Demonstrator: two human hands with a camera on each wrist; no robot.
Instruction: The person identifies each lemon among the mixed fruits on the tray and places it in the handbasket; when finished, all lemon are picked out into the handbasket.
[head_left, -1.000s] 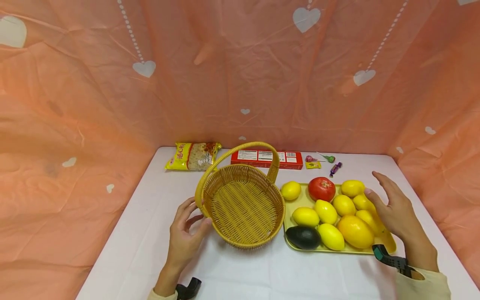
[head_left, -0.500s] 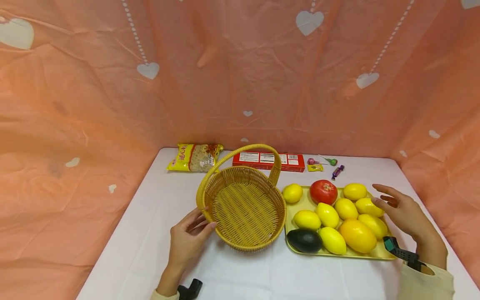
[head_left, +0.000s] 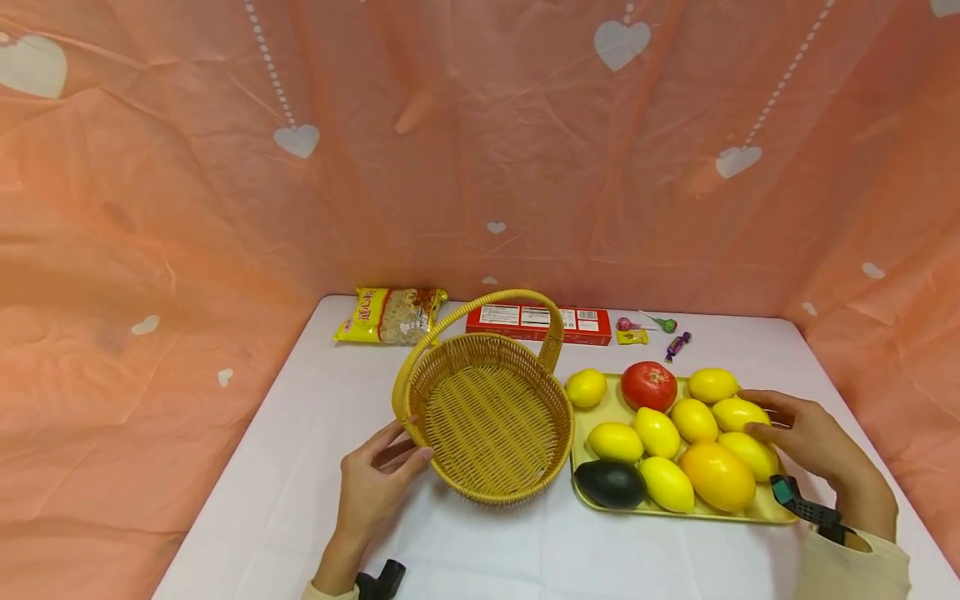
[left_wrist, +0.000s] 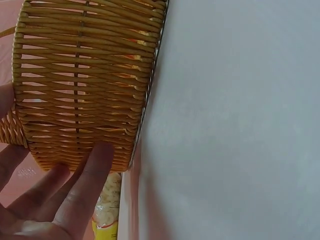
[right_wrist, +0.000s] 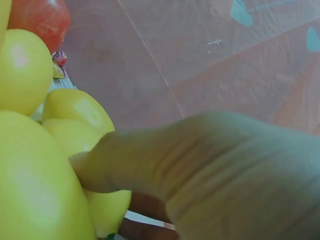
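Note:
A round wicker basket [head_left: 491,429] with a tall arched handle stands in the middle of the table in the head view. My left hand [head_left: 375,492] holds its left rim, the thumb at the rim and the fingers against the woven side [left_wrist: 80,100]. To the right lies a yellow tray [head_left: 772,508] with several lemons, a red tomato-like fruit [head_left: 648,386], an orange-yellow mango-like fruit [head_left: 717,477] and a dark avocado-like fruit [head_left: 611,484]. My right hand [head_left: 817,442] grips a lemon [head_left: 737,413] at the tray's right side, thumb on the near side and fingers beyond.
Along the back lie a yellow bag of pasta [head_left: 392,317] and a red box [head_left: 592,327], partly behind the basket handle. Two lollipops [head_left: 667,325], a small yellow packet [head_left: 632,337] and a purple-wrapped candy [head_left: 678,346] lie behind the tray. An orange curtain [head_left: 480,167] surrounds the table.
My right hand has come down from above the tray's right side, and its fingers have closed round a lemon. The left hand stays at the basket's rim. The view has shifted slightly.

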